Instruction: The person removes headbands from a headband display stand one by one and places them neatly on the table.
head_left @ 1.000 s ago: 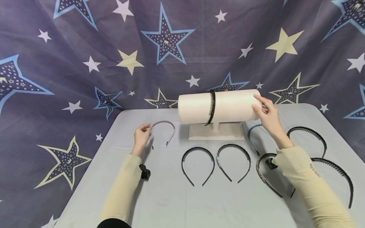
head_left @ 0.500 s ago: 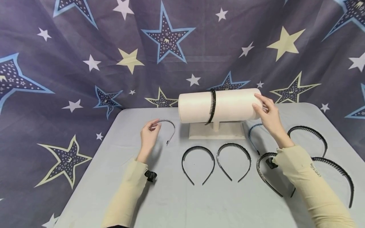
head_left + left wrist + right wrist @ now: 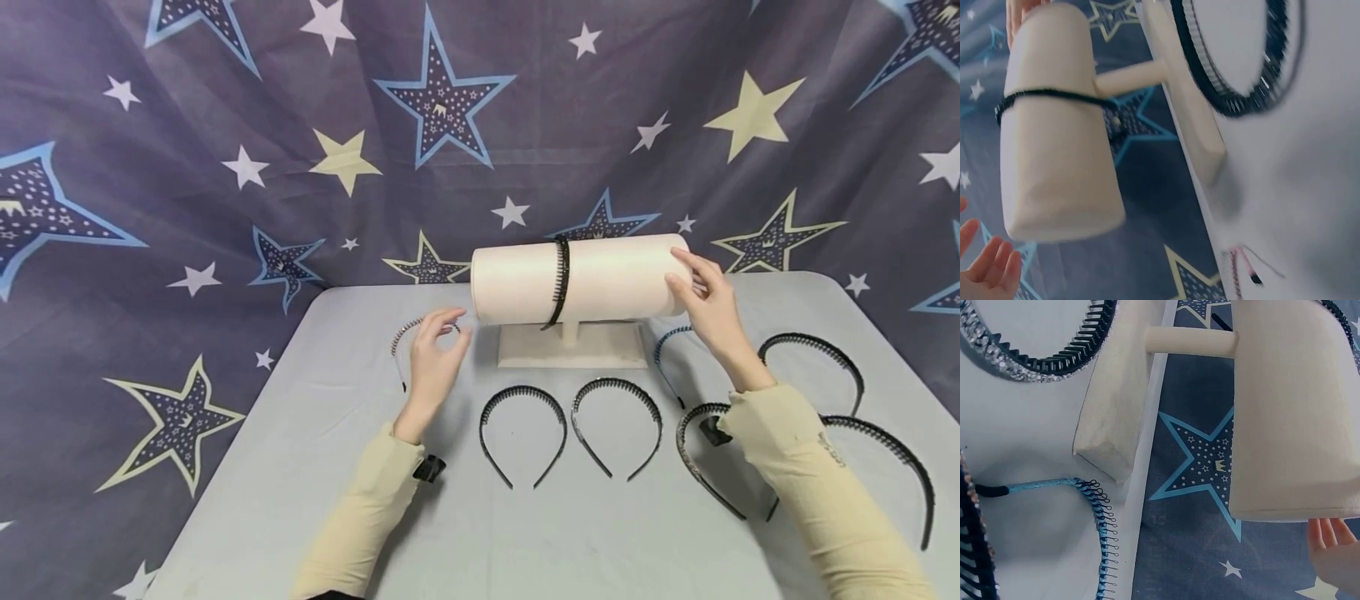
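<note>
A cream padded roll on a T-shaped headband stand (image 3: pixel 622 271) stands at the back, with one black toothed headband (image 3: pixel 562 283) around its middle. My left hand (image 3: pixel 435 371) hovers just left of the roll, empty, its fingers and thumb spread; the left wrist view has its fingers (image 3: pixel 997 265) near the roll's left end. Partly behind that hand lies a thin headband (image 3: pixel 396 343) on the table. At the roll's right end my right hand (image 3: pixel 711 312) rests its fingers against the end face. The right wrist view shows those fingers (image 3: pixel 1329 532) fairly straight.
Two black headbands (image 3: pixel 522 390) (image 3: pixel 615 383) lie in front of the stand base (image 3: pixel 525 350). Farther right lie a blue headband (image 3: pixel 1100 531) and several dark ones (image 3: pixel 918 471), some partly under the right forearm. A star-print cloth (image 3: pixel 225 333) hangs behind the table.
My left hand has moved right, from the thin headband toward the roll's left end, its fingers opening wider. The thin headband stays on the table. My right hand stays at the roll's right end.
</note>
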The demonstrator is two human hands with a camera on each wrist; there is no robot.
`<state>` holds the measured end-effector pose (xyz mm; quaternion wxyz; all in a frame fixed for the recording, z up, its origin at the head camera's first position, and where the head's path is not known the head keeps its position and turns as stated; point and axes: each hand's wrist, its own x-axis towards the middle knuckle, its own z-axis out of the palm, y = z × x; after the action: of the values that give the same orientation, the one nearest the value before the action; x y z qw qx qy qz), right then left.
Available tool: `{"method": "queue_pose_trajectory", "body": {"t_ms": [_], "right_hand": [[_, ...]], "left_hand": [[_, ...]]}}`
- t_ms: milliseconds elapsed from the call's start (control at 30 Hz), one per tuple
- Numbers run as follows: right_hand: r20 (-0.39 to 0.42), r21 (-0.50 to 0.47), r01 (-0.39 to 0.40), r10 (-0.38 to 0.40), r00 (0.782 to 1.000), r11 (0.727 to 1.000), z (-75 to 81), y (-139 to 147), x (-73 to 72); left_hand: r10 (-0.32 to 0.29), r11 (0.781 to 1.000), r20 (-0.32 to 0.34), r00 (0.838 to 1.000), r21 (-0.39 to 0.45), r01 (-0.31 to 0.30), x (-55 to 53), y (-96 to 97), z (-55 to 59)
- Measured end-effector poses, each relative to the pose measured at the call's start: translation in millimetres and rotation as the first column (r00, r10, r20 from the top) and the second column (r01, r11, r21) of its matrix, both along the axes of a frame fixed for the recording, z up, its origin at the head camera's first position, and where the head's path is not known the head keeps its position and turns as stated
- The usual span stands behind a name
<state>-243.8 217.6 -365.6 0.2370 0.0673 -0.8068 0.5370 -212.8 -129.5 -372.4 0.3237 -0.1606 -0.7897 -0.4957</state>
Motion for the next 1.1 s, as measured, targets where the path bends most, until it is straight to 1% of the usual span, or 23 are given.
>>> {"method": "queue_pose_trajectory", "body": {"t_ms": [67,233,400,500,700,800,933,1100], "right_hand": [[0.001,0.001,0.002,-0.002,1.000,1.000,0.0,0.6,-0.1],[-0.004,-0.003,-0.001,0.001,1.000,1.000,-0.3,0.7,0.5],[-0.013,-0.009,-0.004,0.004,1.000,1.000,0.9,0.0,1.2],[-0.014,-0.008,-0.003,0.003,1.000,1.000,0.7,0.3,0.6],[-0.015,-0.011,-0.013,0.013,1.000,1.000,-1.5,0.5,-2.1],[-0.009,-0.011,-0.016,0.016,1.000,1.000,-2.1,0.1,-3.5],[-0.011,-0.007,-0.014,0.014,1.000,1.000,-0.9,-0.5,-1.8],[-0.027,-0.030,-0.026,0.026,0.999,0.999,2.5,-1.5,3.5]], "left_hand": [[-0.028,1.000,-0.016,0.999,-0.006,0.028,1.6,8.7,0.9],[-0.067,0.998,-0.036,0.997,-0.008,0.067,3.7,26.1,2.5],[-0.110,0.994,-0.013,0.994,-0.009,0.110,6.9,42.0,4.9],[-0.120,0.993,0.013,0.993,-0.004,0.120,8.3,52.1,6.3],[-0.109,0.994,0.105,0.988,0.014,0.109,11.2,72.8,11.3],[-0.094,0.996,0.144,0.985,0.018,0.092,11.7,82.9,13.1],[-0.053,0.999,0.162,0.985,0.018,0.051,8.7,96.0,12.4],[-0.024,0.999,0.175,0.984,0.033,0.019,1.3,111.2,8.2]]}}
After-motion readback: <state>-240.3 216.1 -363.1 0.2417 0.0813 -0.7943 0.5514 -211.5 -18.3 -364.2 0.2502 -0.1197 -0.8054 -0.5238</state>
